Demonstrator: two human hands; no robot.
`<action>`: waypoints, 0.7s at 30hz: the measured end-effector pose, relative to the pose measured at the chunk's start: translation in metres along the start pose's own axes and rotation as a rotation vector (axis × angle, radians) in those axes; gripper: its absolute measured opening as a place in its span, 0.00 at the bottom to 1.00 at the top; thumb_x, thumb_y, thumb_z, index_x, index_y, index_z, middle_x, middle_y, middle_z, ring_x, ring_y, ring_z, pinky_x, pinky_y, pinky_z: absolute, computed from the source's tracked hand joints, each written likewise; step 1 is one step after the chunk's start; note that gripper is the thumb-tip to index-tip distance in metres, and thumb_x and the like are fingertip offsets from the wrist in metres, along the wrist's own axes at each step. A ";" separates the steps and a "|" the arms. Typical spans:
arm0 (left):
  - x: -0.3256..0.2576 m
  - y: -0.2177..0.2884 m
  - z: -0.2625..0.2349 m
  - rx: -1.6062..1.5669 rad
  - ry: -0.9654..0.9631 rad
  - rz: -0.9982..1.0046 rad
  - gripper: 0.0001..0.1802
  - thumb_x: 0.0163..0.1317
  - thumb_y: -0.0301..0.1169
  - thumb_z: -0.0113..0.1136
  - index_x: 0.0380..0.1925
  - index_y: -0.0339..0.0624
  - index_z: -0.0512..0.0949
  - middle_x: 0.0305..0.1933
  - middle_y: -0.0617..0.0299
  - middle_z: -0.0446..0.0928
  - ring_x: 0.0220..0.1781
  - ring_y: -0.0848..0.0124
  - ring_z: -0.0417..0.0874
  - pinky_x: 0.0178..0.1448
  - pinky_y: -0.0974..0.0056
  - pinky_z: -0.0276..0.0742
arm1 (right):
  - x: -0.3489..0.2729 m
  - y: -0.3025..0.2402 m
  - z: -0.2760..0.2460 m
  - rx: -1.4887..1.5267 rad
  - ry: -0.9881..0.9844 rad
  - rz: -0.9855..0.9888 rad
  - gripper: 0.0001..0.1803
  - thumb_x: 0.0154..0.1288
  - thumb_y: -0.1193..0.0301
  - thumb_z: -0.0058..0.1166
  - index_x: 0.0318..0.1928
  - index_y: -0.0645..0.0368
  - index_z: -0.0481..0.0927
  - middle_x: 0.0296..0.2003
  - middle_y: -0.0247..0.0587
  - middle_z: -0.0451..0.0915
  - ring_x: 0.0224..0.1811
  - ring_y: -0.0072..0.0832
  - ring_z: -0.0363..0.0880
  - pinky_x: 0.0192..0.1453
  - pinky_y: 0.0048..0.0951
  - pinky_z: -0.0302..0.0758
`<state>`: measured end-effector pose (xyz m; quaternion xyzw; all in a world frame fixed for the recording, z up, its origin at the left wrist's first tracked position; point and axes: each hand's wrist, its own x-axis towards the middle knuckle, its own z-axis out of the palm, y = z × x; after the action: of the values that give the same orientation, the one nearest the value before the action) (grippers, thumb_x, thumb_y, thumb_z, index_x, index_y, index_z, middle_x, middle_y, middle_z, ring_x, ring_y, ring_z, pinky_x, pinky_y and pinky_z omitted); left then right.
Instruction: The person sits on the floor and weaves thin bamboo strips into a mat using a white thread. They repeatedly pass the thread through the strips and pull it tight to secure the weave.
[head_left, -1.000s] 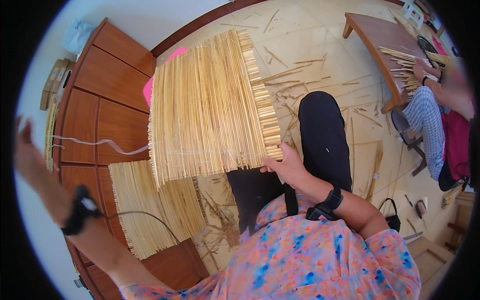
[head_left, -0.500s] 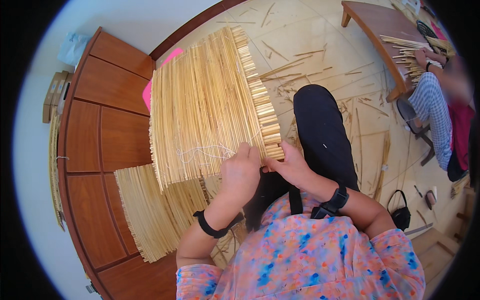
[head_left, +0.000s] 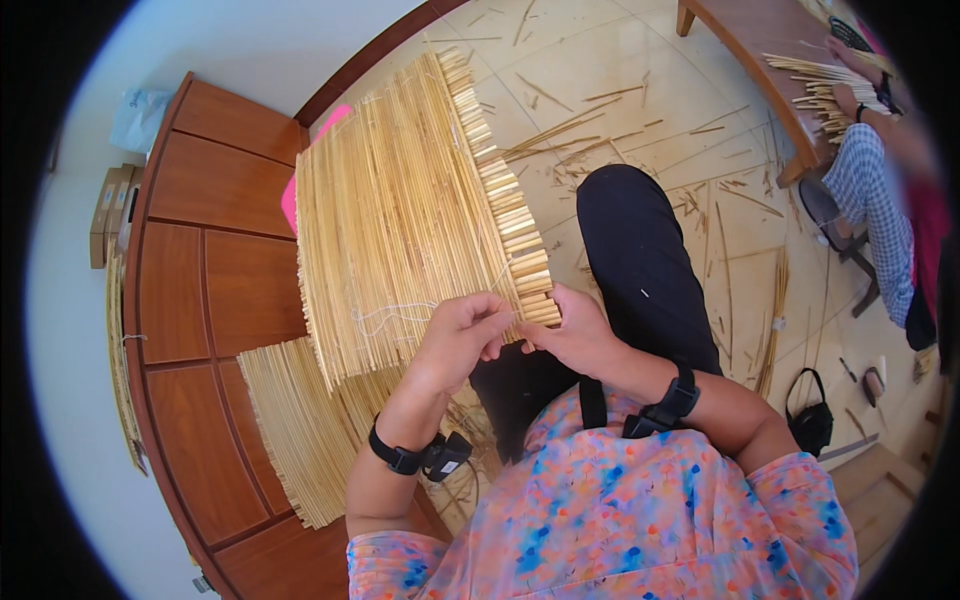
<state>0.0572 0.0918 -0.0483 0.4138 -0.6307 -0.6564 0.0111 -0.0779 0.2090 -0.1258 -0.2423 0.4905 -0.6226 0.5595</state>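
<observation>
Pale floor tiles (head_left: 720, 140) strewn with broken stalks (head_left: 750, 200) spread beyond and to the right of the reed mat (head_left: 390, 220), while a panelled brown cabinet (head_left: 255, 295) stands to its left. The mat is in front of the seated person, tilted, its near right corner above the lap. At that corner the person's right hand (head_left: 580, 335) has its grip clasped around the cut ends, thumb on top. Just beside it, over the mat's near edge, the left hand (head_left: 462, 335) has its grip pinched closed; whether anything lies between the fingertips is too small to tell. White thread (head_left: 385, 318) loops loosely across the mat's near part, running up to the left hand. Something pink (head_left: 290, 205) shows from behind the mat's left edge, its kind hidden. Below the mat, to its near left, lies a second mat (head_left: 300, 425), partly covered by it. Right of the mat rises a dark trouser knee (head_left: 635, 240). Far to the mat's right, a co-worker's hand (head_left: 845, 100) touches thin reeds (head_left: 805, 75) on a wooden counter (head_left: 745, 30).
</observation>
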 end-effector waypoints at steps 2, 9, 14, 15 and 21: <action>-0.001 0.002 -0.002 0.096 0.058 0.058 0.04 0.69 0.25 0.61 0.36 0.35 0.81 0.24 0.68 0.77 0.23 0.81 0.75 0.28 0.74 0.71 | 0.002 0.005 -0.001 0.010 0.008 0.012 0.18 0.64 0.77 0.63 0.52 0.67 0.76 0.38 0.39 0.85 0.31 0.21 0.83 0.36 0.25 0.81; -0.033 0.027 -0.007 0.417 0.399 0.325 0.02 0.67 0.21 0.63 0.36 0.32 0.81 0.28 0.66 0.79 0.27 0.81 0.79 0.31 0.74 0.75 | 0.002 -0.005 -0.005 -0.053 -0.056 0.145 0.18 0.69 0.79 0.59 0.57 0.65 0.72 0.44 0.40 0.82 0.35 0.22 0.83 0.39 0.23 0.82; -0.040 0.022 0.001 0.902 0.261 0.599 0.05 0.64 0.25 0.66 0.37 0.38 0.81 0.25 0.52 0.79 0.24 0.59 0.82 0.29 0.62 0.75 | 0.004 0.008 -0.006 -0.009 0.001 0.043 0.19 0.64 0.77 0.64 0.53 0.68 0.74 0.39 0.42 0.86 0.31 0.23 0.86 0.37 0.26 0.83; -0.040 0.022 0.002 0.951 0.251 0.552 0.04 0.64 0.26 0.66 0.37 0.39 0.80 0.24 0.52 0.78 0.23 0.58 0.82 0.29 0.60 0.75 | 0.004 0.009 -0.005 -0.006 0.005 0.032 0.19 0.64 0.77 0.64 0.53 0.68 0.74 0.39 0.42 0.86 0.32 0.23 0.86 0.37 0.26 0.83; -0.037 0.021 0.002 1.099 0.231 0.435 0.05 0.66 0.31 0.64 0.33 0.44 0.79 0.19 0.51 0.76 0.22 0.50 0.80 0.27 0.55 0.74 | 0.003 0.004 -0.003 -0.040 0.032 -0.001 0.19 0.63 0.78 0.64 0.53 0.70 0.74 0.39 0.44 0.86 0.32 0.23 0.86 0.36 0.25 0.84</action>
<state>0.0698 0.1088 -0.0118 0.2891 -0.9425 -0.1677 -0.0019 -0.0797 0.2078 -0.1311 -0.2437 0.5116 -0.6167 0.5465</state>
